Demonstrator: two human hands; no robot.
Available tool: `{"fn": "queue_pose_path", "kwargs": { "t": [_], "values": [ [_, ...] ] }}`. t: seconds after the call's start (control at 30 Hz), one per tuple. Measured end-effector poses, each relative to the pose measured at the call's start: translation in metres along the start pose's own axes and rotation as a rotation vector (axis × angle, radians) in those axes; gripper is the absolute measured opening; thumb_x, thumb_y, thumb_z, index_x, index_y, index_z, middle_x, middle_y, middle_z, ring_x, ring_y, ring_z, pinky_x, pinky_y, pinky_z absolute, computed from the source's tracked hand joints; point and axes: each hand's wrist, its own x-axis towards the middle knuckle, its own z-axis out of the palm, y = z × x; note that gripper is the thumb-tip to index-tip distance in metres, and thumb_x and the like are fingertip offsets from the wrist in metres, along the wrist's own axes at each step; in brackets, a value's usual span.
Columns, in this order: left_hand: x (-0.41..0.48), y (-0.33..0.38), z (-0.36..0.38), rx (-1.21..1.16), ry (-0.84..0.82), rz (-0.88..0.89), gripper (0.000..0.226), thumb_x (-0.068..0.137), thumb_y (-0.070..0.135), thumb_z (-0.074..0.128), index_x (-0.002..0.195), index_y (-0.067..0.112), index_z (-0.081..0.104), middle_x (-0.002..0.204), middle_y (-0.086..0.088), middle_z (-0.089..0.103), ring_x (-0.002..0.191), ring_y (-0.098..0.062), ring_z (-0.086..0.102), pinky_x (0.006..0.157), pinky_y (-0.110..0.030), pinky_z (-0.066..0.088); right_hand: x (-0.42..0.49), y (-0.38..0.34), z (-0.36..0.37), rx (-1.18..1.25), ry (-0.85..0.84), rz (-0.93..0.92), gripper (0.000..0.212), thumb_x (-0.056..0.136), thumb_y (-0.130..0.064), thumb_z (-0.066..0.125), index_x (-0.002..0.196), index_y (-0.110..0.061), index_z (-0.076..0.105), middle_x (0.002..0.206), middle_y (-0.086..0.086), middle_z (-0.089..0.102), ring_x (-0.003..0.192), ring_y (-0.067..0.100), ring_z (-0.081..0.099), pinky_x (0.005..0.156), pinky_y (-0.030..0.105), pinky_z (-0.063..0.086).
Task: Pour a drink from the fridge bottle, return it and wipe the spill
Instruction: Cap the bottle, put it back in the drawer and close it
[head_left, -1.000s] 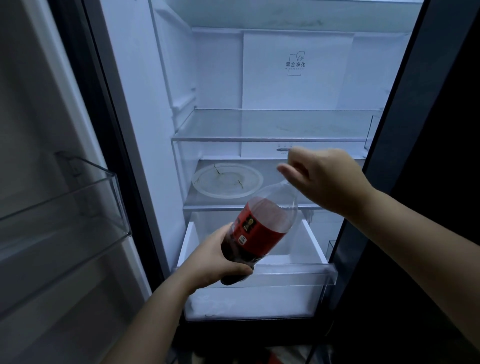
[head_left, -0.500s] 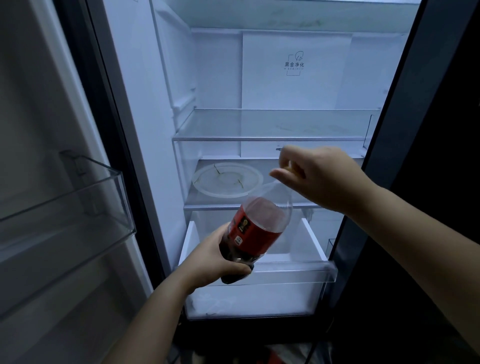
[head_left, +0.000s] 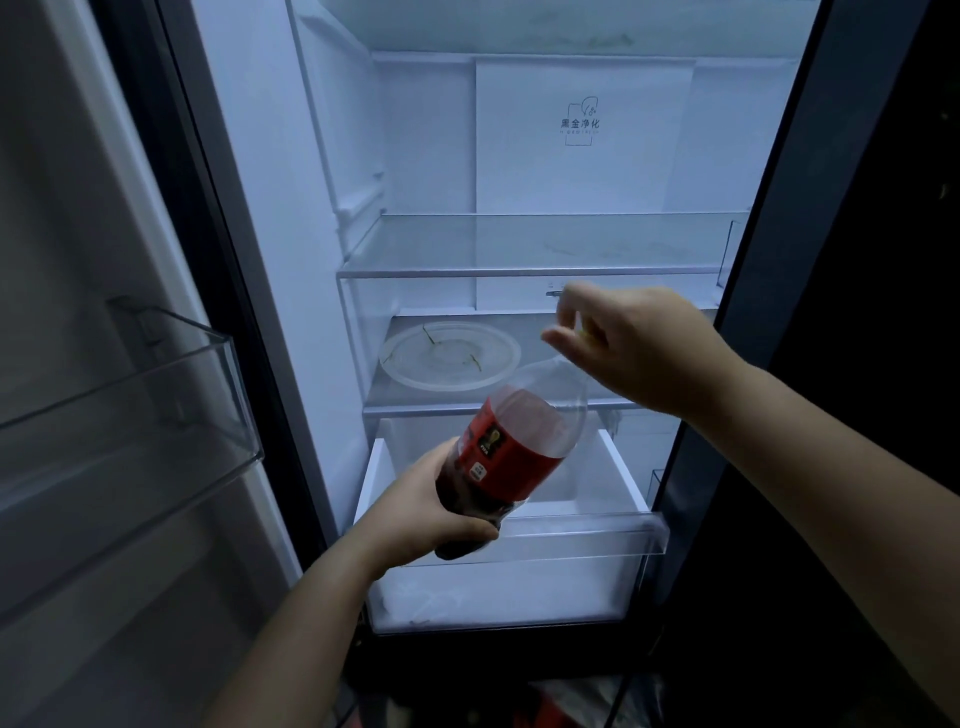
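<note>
A plastic cola bottle (head_left: 511, 447) with a red label and dark drink in its lower half is tilted, its top pointing up and right, in front of the open fridge (head_left: 431, 171). My left hand (head_left: 431, 514) grips its base from below. My right hand (head_left: 639, 348) has its fingers curled over the top of the bottle, whose neck and cap are hidden behind that hand.
A round clear plate (head_left: 449, 356) lies on the middle glass shelf (head_left: 613, 402). The upper glass shelf (head_left: 519, 249) holds nothing. Below the bottle a clear drawer (head_left: 597, 535) stands pulled out. The open door's clear bin (head_left: 156, 395) juts out at the left. A dark fridge panel (head_left: 857, 260) rises at the right.
The bottle and both hands have shifted slightly to the left. My right hand's fingers have moved at the bottle's top.
</note>
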Motion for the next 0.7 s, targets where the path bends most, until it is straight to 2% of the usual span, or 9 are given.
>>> {"fn": "queue_pose_path", "kwargs": {
  "t": [0.03, 0.1, 0.2, 0.27, 0.4, 0.47, 0.53, 0.63, 0.7],
  "values": [
    [-0.001, -0.001, 0.0, -0.007, -0.001, -0.006, 0.063, 0.056, 0.008, 0.077, 0.108, 0.036, 0.056, 0.091, -0.007, 0.071, 0.083, -0.027, 0.069, 0.059, -0.032, 0.05, -0.003, 0.004, -0.001, 0.031, 0.008, -0.106, 0.041, 0.093, -0.042, 0.041, 0.071, -0.009, 0.052, 0.053, -0.006, 0.04, 0.043, 0.015, 0.031, 0.043, 0.022, 0.022],
    [-0.001, -0.001, 0.002, -0.017, 0.003, -0.01, 0.067, 0.056, 0.007, 0.078, 0.111, 0.038, 0.056, 0.092, -0.006, 0.071, 0.087, -0.029, 0.07, 0.058, -0.031, 0.049, -0.007, 0.01, -0.002, 0.06, 0.026, -0.17, 0.036, 0.093, -0.033, 0.045, 0.066, -0.009, 0.049, 0.054, -0.004, 0.038, 0.047, 0.018, 0.03, 0.042, 0.025, 0.024],
    [-0.001, -0.001, 0.004, -0.028, 0.007, -0.008, 0.07, 0.055, 0.009, 0.077, 0.114, 0.039, 0.055, 0.091, -0.004, 0.07, 0.08, -0.023, 0.068, 0.054, -0.028, 0.047, -0.005, 0.005, 0.001, 0.048, 0.084, -0.132, 0.028, 0.087, -0.02, 0.045, 0.061, -0.014, 0.035, 0.052, -0.003, 0.026, 0.048, 0.021, 0.022, 0.044, 0.024, 0.017],
    [-0.001, -0.002, 0.004, -0.031, 0.015, -0.005, 0.071, 0.055, 0.009, 0.077, 0.116, 0.038, 0.054, 0.091, -0.005, 0.07, 0.078, -0.021, 0.066, 0.053, -0.028, 0.046, -0.002, 0.001, 0.004, 0.002, 0.071, -0.041, 0.026, 0.083, -0.017, 0.042, 0.061, -0.017, 0.028, 0.05, 0.0, 0.021, 0.048, 0.024, 0.018, 0.044, 0.026, 0.012],
    [0.0, -0.002, 0.005, -0.032, 0.013, -0.002, 0.07, 0.059, 0.006, 0.076, 0.116, 0.039, 0.054, 0.089, -0.005, 0.068, 0.07, -0.021, 0.062, 0.052, -0.029, 0.043, 0.002, -0.007, 0.003, -0.075, -0.078, 0.273, 0.028, 0.083, -0.022, 0.04, 0.059, -0.013, 0.029, 0.045, 0.003, 0.024, 0.045, 0.021, 0.02, 0.045, 0.028, 0.016],
    [0.0, -0.003, 0.005, -0.019, 0.021, 0.002, 0.071, 0.057, 0.009, 0.077, 0.116, 0.039, 0.054, 0.09, -0.003, 0.069, 0.074, -0.022, 0.064, 0.053, -0.03, 0.045, -0.002, -0.01, 0.005, -0.088, -0.019, 0.268, 0.032, 0.087, -0.024, 0.04, 0.058, -0.013, 0.031, 0.044, 0.0, 0.022, 0.041, 0.016, 0.017, 0.044, 0.027, 0.015],
    [0.0, -0.004, 0.005, 0.031, 0.056, 0.013, 0.072, 0.052, 0.019, 0.079, 0.116, 0.043, 0.053, 0.097, 0.001, 0.069, 0.087, -0.021, 0.067, 0.061, -0.03, 0.049, -0.008, -0.011, 0.005, -0.075, 0.053, 0.258, 0.038, 0.092, -0.037, 0.04, 0.061, -0.015, 0.034, 0.043, -0.006, 0.021, 0.038, 0.009, 0.018, 0.043, 0.023, 0.012],
    [-0.001, -0.005, 0.008, 0.07, 0.063, 0.027, 0.075, 0.051, 0.024, 0.079, 0.118, 0.041, 0.053, 0.104, 0.005, 0.065, 0.089, -0.015, 0.065, 0.063, -0.027, 0.05, -0.024, -0.007, 0.008, 0.05, 0.05, 0.297, 0.044, 0.093, -0.056, 0.029, 0.077, -0.018, 0.045, 0.053, -0.009, 0.043, 0.045, 0.004, 0.036, 0.042, 0.021, 0.019],
    [0.001, -0.004, 0.01, 0.095, 0.072, 0.042, 0.074, 0.049, 0.025, 0.08, 0.118, 0.037, 0.055, 0.102, 0.008, 0.066, 0.089, -0.011, 0.065, 0.067, -0.027, 0.051, -0.041, -0.006, 0.012, 0.149, 0.121, 0.311, 0.039, 0.093, -0.052, 0.034, 0.091, -0.016, 0.049, 0.067, -0.005, 0.053, 0.055, 0.009, 0.046, 0.047, 0.019, 0.03]
  ]
}}
